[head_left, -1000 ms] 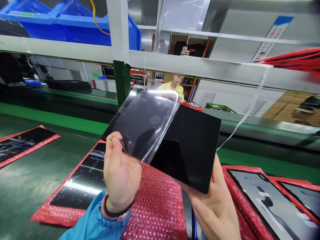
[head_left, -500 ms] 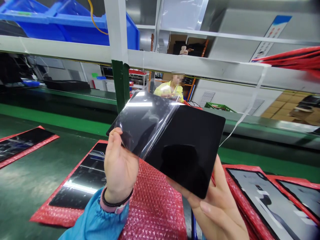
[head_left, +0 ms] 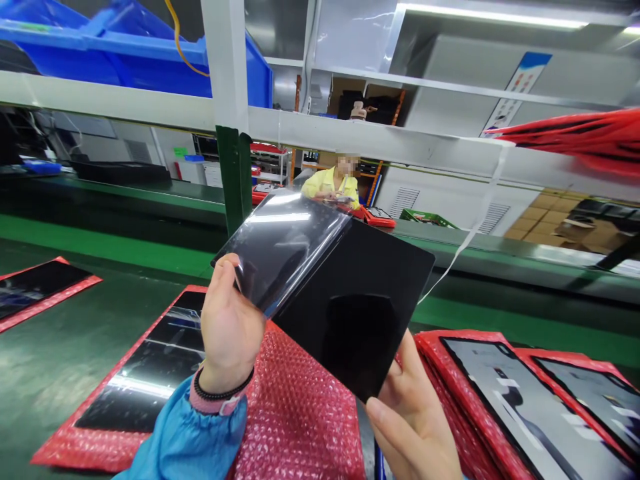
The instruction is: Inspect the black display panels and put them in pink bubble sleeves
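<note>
Black panel [head_left: 355, 327], clear film [head_left: 283, 253] lifting off one half, other half bare, above a red bubble-wrap pouch [head_left: 295, 417]; left hand [head_left: 230, 333] closed on film edge, right hand [head_left: 413, 427] part-open, cradling panel corner.

The left hand [head_left: 231, 333] is up near the lower middle of the frame, with its fingers bent and its palm facing in. The right hand [head_left: 413, 417] is at the bottom right, thumb up. The left arm [head_left: 185, 433] comes up from the bottom edge.
</note>
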The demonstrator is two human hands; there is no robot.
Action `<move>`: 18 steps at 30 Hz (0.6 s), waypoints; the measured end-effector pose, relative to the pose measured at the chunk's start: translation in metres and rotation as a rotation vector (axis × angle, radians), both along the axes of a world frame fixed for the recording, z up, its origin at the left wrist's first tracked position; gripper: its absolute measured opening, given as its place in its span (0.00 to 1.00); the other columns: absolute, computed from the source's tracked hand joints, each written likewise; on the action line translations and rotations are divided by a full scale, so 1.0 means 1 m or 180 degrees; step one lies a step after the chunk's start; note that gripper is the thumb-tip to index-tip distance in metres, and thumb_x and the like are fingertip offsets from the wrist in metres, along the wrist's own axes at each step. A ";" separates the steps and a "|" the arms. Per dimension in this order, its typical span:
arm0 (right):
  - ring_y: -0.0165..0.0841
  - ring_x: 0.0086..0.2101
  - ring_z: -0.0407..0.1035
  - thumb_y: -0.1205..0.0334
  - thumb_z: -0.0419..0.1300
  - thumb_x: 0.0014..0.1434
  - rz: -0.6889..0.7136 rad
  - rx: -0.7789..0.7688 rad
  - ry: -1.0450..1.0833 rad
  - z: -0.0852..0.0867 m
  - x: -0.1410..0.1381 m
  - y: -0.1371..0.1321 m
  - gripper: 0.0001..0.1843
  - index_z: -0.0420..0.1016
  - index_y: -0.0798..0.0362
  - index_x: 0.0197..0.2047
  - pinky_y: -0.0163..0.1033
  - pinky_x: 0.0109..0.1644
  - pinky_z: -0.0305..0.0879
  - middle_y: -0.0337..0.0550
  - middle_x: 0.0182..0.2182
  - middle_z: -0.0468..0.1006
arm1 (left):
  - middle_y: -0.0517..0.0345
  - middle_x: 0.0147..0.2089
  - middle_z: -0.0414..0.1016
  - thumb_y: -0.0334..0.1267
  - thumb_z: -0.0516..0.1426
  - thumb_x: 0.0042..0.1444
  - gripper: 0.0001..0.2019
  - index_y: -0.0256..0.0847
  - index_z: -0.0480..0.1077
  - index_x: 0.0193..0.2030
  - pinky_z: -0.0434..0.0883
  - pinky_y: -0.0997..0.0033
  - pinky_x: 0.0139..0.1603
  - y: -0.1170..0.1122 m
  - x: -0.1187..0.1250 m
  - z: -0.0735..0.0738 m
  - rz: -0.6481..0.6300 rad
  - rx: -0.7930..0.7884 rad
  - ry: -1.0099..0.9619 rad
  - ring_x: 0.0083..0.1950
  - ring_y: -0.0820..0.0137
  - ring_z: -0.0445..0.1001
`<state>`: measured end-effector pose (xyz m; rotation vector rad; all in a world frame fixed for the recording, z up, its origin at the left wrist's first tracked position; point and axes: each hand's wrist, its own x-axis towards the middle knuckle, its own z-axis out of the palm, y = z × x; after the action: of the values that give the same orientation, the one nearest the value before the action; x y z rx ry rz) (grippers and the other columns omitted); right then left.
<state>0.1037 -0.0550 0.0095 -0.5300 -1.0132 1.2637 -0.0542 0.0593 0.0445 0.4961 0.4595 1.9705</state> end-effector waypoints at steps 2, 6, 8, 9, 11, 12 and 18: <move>0.37 0.52 0.72 0.64 0.61 0.61 -0.0018 0.0019 -0.0097 -0.004 0.003 0.003 0.32 0.58 0.27 0.64 0.46 0.58 0.67 0.39 0.56 0.74 | 0.61 0.39 0.75 0.41 0.58 0.57 0.05 0.43 0.71 0.36 0.69 0.65 0.51 0.002 -0.001 0.001 -0.0044 0.0030 0.0077 0.46 0.67 0.74; 0.34 0.41 0.77 0.61 0.64 0.58 -0.0109 -0.0016 -0.0468 -0.004 0.009 0.006 0.24 0.70 0.34 0.57 0.38 0.48 0.71 0.40 0.44 0.82 | 0.64 0.34 0.73 0.36 0.56 0.56 0.04 0.41 0.70 0.31 0.69 0.71 0.47 0.014 -0.008 -0.004 0.0301 0.0084 0.0303 0.39 0.72 0.72; 0.32 0.36 0.77 0.59 0.66 0.56 -0.0267 -0.0017 -0.0786 -0.003 0.011 0.005 0.15 0.77 0.40 0.48 0.34 0.41 0.71 0.40 0.37 0.83 | 0.65 0.32 0.73 0.31 0.55 0.55 0.05 0.40 0.70 0.29 0.68 0.75 0.46 0.023 -0.013 -0.010 0.0649 0.0243 0.0511 0.38 0.74 0.72; 0.31 0.33 0.77 0.59 0.67 0.54 -0.0374 -0.0033 -0.0970 -0.002 0.011 0.004 0.11 0.79 0.42 0.43 0.32 0.39 0.71 0.39 0.33 0.83 | 0.65 0.31 0.72 0.30 0.55 0.55 0.07 0.40 0.70 0.28 0.69 0.76 0.45 0.027 -0.016 -0.013 0.0770 0.0305 0.0617 0.37 0.75 0.72; 0.31 0.30 0.75 0.57 0.69 0.51 -0.0628 -0.0142 -0.1264 -0.001 0.011 0.001 0.09 0.80 0.45 0.38 0.31 0.35 0.70 0.40 0.29 0.82 | 0.65 0.30 0.72 0.28 0.54 0.56 0.09 0.40 0.70 0.27 0.69 0.76 0.42 0.033 -0.020 -0.018 0.0821 0.0324 0.0767 0.36 0.74 0.72; 0.33 0.30 0.75 0.54 0.69 0.50 -0.0732 -0.0195 -0.1333 0.000 0.011 0.000 0.11 0.81 0.47 0.38 0.33 0.35 0.70 0.41 0.30 0.82 | 0.65 0.30 0.72 0.27 0.53 0.56 0.09 0.40 0.70 0.27 0.70 0.76 0.40 0.036 -0.022 -0.019 0.0792 0.0313 0.0788 0.35 0.74 0.72; 0.38 0.32 0.73 0.43 0.69 0.45 -0.1227 -0.0363 -0.1628 0.001 0.012 -0.004 0.19 0.83 0.50 0.33 0.42 0.41 0.70 0.45 0.28 0.80 | 0.63 0.26 0.66 0.28 0.52 0.54 0.10 0.39 0.67 0.23 0.71 0.76 0.37 0.043 -0.026 -0.018 0.0251 0.0241 0.0533 0.32 0.74 0.71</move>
<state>0.1152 -0.0587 0.0101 -1.1194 -1.1893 0.8572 -0.0806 0.1019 0.0263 0.7044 0.5172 2.0363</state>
